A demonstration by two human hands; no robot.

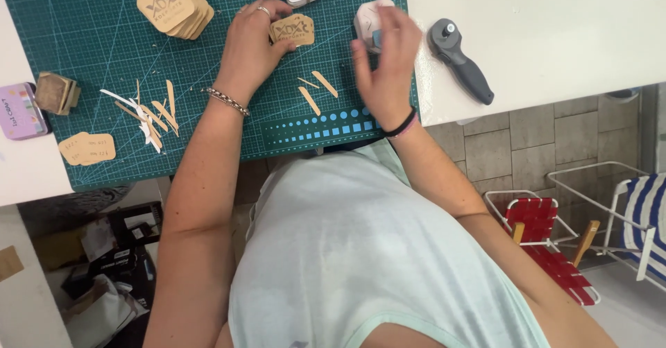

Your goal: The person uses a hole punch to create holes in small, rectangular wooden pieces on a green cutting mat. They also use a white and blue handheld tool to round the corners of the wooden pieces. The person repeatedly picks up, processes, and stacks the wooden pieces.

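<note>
Left hand (pixel 253 39) pins kraft tag (pixel 293 29) at top centre | right hand (pixel 385 60) loose, blurred, over corner punch (pixel 371 22) | finished stack (pixel 175 6) upper left; offcut strips (pixel 149 112) on mat (pixel 90 43); few tags left.

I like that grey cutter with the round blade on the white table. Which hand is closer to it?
Right. The right hand hovers just beside the grey rotary cutter, by a small white punch. The left hand is farther, on a brown card.

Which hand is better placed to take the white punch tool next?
Right. The right hand hovers directly over the white punch, fingers spread beside it. The left hand is occupied, pressing the kraft tag to the mat.
</note>
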